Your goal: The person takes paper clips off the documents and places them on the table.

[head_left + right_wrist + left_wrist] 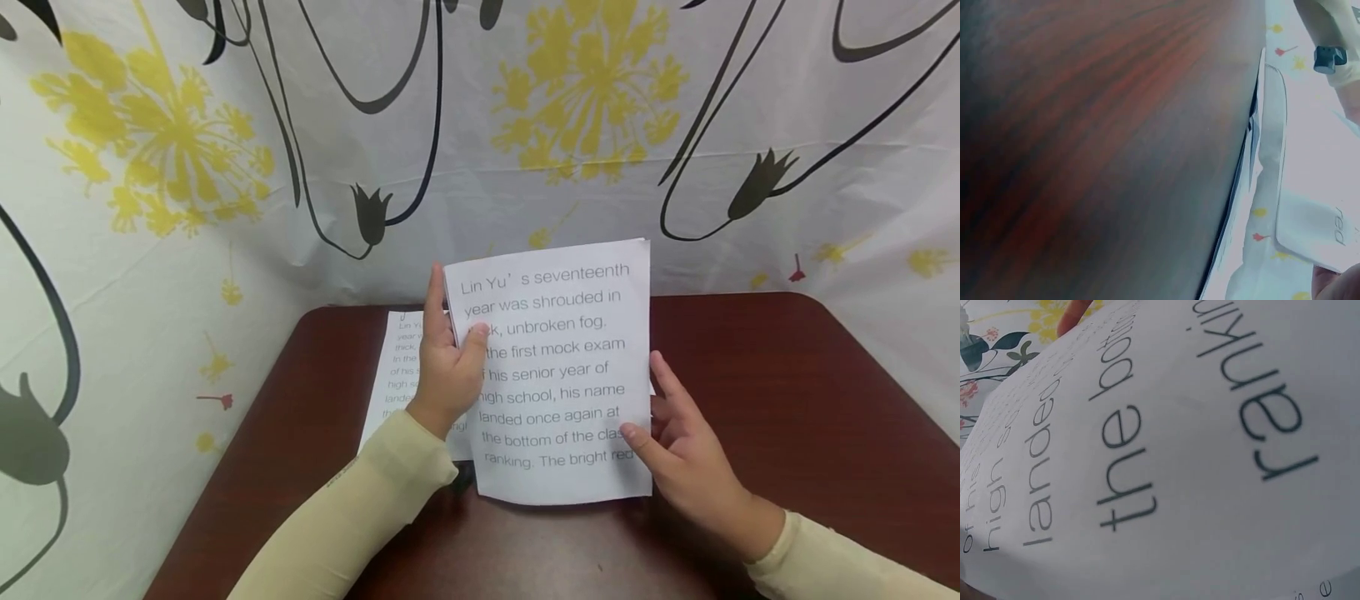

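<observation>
Printed paper sheets point(558, 375) stand raised over the table, text facing the camera, their lower edge slightly bowed. My left hand point(448, 371) grips them by the left edge, thumb across the front and index finger pointing up beside the edge. At the lower right edge, my right hand point(693, 458) pinches them, thumb on the front and the other fingers partly hidden behind. In the left wrist view the large print of the page point(1210, 487) fills most of the picture. The right wrist view catches the page corner point(1310, 231) beside the right thumb point(1342, 286).
Another printed sheet point(386, 408) lies on the dark wooden table point(780, 367), partly covered by the left hand and the raised sheets. A small dark object point(461, 477) shows under the left wrist. White cloth point(465, 150) with flower patterns hangs around the table.
</observation>
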Motion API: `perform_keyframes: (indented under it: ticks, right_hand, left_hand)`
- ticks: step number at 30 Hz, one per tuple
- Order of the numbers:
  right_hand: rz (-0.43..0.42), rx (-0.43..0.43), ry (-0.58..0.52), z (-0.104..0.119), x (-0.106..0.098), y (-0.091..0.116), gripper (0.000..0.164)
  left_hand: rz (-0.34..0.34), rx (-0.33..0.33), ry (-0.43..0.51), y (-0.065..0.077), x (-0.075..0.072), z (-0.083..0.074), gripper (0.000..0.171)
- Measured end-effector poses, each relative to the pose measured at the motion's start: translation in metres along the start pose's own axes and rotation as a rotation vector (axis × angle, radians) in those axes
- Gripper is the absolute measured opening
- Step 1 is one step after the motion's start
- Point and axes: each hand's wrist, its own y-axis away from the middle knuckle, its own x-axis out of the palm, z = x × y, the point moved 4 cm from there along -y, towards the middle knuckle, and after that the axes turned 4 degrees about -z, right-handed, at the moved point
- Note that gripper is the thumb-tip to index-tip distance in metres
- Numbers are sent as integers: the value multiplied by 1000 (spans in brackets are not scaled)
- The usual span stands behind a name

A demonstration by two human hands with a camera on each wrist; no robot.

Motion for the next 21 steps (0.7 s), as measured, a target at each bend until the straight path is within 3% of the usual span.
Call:
perform_keyframes:
  ticks: [10, 21]
  right_hand:
    - [-47, 10, -30, -4, 4, 7, 98]
    - [-126, 59, 60, 4, 2, 9, 97]
  left_hand:
    - [-24, -5, -1, -8, -1, -3, 98]
    - [17, -76, 53, -11, 3, -6, 98]
